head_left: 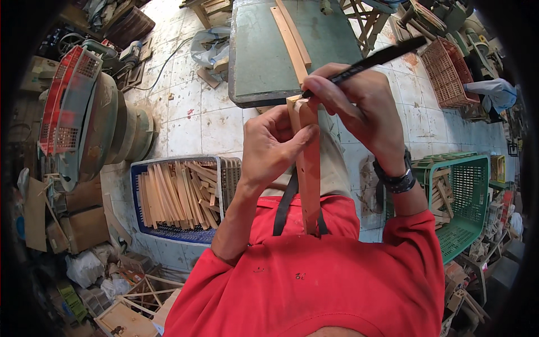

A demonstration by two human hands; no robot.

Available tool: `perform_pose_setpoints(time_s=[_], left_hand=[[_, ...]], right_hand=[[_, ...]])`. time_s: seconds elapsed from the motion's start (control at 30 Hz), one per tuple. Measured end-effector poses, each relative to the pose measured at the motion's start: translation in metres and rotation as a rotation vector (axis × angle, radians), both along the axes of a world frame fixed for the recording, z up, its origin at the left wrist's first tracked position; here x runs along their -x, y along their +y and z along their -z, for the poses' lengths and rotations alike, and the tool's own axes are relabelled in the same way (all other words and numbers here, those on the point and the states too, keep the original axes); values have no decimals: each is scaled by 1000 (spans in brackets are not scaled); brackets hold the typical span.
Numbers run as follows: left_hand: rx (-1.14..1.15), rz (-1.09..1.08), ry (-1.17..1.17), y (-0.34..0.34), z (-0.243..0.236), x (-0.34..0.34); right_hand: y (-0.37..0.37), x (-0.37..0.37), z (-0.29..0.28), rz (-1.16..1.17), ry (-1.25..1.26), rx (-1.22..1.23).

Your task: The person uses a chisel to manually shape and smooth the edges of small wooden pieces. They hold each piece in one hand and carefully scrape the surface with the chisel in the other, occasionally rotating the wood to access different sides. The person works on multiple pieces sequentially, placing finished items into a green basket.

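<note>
My left hand point(268, 147) is closed round the upper part of a long wooden strip point(309, 188), its thumb pressed along the near side. The strip slopes down toward my red shirt, and its far end points up at the table edge. A black marker pen point(382, 59) sits in my right hand point(368, 109), pinched between thumb and fingers. Its tip is at the far end of the strip; whether it touches the wood I cannot tell. Beyond my hands, more wooden strips point(289, 39) lie on the green tabletop point(255, 62).
At my left, a blue crate point(178, 236) holds many cut wooden strips. A green crate point(470, 210) with wood pieces lies at my right, and a red basket point(443, 76) stands farther off. A large machine with a red guard point(59, 101) stands at the far left.
</note>
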State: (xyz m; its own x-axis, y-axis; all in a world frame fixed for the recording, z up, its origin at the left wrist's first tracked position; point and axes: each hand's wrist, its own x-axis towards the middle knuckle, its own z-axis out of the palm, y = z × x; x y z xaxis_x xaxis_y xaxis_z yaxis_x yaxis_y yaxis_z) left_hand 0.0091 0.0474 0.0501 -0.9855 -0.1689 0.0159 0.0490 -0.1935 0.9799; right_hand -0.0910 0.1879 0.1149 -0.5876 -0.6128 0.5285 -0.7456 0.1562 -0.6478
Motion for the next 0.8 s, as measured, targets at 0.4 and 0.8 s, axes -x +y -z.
perform_pose_setpoints(time_s=[0.4, 0.8], left_hand=[[59, -22, 13, -1, 4, 2], [81, -15, 10, -1, 10, 2]], right_hand=[[-6, 7, -5, -140, 189, -281], [-17, 10, -7, -118, 271, -261]])
